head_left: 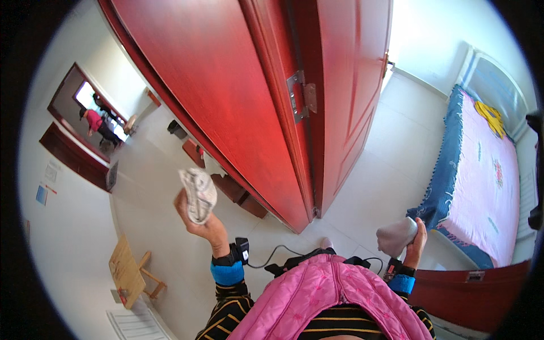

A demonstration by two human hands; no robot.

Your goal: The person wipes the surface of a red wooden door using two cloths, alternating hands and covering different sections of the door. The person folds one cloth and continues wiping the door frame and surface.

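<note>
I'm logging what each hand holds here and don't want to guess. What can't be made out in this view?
- Left hand: its grip closes on a crumpled patterned cloth; what kind stays unclear, bunched and small.
- Right hand: the grey bundle hides the fingers, and its kind is unclear.
- Bed: far side lost at the fisheye rim.
- Person in the far doorway: too small to read.

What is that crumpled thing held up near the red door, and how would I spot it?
Start at the big red door filling the middle. Just below and left of it, the left hand grips a crumpled cloth, whitish with a dark pattern. The bundle in the right hand, a plain grey cloth, has no pattern.
</note>
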